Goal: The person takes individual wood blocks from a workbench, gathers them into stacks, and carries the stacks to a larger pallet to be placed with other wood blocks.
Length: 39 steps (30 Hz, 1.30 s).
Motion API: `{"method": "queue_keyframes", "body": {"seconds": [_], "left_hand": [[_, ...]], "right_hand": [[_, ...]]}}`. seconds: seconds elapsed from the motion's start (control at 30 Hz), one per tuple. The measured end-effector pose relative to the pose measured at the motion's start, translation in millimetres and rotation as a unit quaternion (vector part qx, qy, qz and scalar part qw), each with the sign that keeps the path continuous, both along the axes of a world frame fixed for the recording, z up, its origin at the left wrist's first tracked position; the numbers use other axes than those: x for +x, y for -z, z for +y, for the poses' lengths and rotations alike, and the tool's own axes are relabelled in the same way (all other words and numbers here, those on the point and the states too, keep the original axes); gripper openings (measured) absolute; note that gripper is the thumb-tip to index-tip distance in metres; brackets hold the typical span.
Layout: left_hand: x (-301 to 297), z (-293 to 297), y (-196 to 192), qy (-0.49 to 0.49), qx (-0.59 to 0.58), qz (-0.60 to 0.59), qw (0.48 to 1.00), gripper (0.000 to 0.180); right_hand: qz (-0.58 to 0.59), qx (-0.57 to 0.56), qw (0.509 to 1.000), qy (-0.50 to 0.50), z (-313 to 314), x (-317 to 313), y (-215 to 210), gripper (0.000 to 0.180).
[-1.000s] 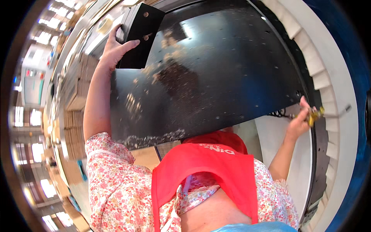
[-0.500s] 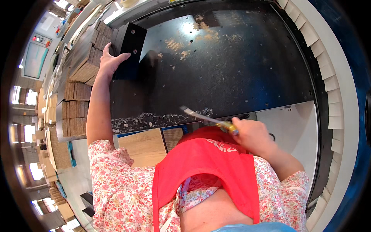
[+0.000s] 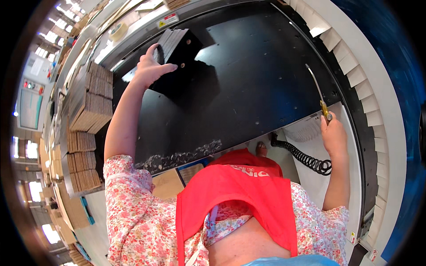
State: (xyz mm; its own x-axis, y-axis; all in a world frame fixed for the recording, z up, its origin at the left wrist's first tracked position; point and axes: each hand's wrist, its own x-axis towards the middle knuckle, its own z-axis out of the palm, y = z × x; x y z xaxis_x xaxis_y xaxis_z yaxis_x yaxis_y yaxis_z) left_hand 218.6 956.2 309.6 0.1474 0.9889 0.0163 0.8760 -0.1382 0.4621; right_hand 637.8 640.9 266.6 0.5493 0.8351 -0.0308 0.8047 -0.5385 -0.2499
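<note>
Compared with half a second ago, I see the right hand (image 3: 333,133) has swung away from the middle of the black table (image 3: 248,93) and out to its right edge, carrying the air blow gun (image 3: 320,98) with it. The gun's thin metal nozzle now points up and away along the table's right side, where earlier it lay across the front edge above the red apron (image 3: 235,195). The black coiled hose (image 3: 306,158) hangs from below that hand and loops toward the apron. The view has also shifted, so the table fills more of the upper picture.

The left hand (image 3: 148,68) stays far out on the upper left of the table, as before. Its fingers are spread and pressed on top of a stack of black boards (image 3: 179,53), the thumb lying along the near side; it is resting on the stack rather than closed around it. The right hand is closed around the brass grip of the blow gun.

The two hands are well apart, with the bare table surface between them. Pale scraps (image 3: 182,156) lie along the table's near edge. Stacks of brown cardboard (image 3: 91,104) stand to the left.
</note>
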Motion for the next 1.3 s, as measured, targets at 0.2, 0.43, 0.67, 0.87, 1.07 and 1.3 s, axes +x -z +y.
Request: {"method": "queue_keyframes", "body": {"seconds": [0.2, 0.43, 0.67, 0.87, 1.07, 1.3], "left_hand": [[109.6, -9.4, 0.7, 0.094, 0.025, 0.187, 0.977, 0.108], [149.0, -2.7, -3.0, 0.098, -0.021, 0.278, 0.955, 0.123], [146.0, 2.2, 1.8, 0.098, -0.015, 0.282, 0.954, 0.125], [136.8, 4.6, 12.7, 0.117, 0.038, 0.266, 0.956, 0.111], [137.2, 5.5, 20.2, 0.124, 0.079, 0.244, 0.958, 0.108], [130.9, 7.1, 24.3, 0.119, 0.103, 0.248, 0.956, 0.109]], "right_hand": [[0.069, -0.001, 0.995, -0.073, 8.8, 2.0, -0.7, 0.033], [0.078, -0.034, 0.969, -0.231, 61.5, -22.9, -39.8, 0.029], [-0.005, -0.066, 0.942, -0.328, 105.2, -20.9, -59.2, 0.03], [-0.028, -0.052, 0.962, -0.265, 143.8, -14.9, -78.4, 0.031], [-0.075, -0.064, 0.957, -0.274, 166.8, -18.1, -97.6, 0.03], [-0.088, -0.126, 0.941, -0.301, 161.4, -24.7, -92.8, 0.031]]}}
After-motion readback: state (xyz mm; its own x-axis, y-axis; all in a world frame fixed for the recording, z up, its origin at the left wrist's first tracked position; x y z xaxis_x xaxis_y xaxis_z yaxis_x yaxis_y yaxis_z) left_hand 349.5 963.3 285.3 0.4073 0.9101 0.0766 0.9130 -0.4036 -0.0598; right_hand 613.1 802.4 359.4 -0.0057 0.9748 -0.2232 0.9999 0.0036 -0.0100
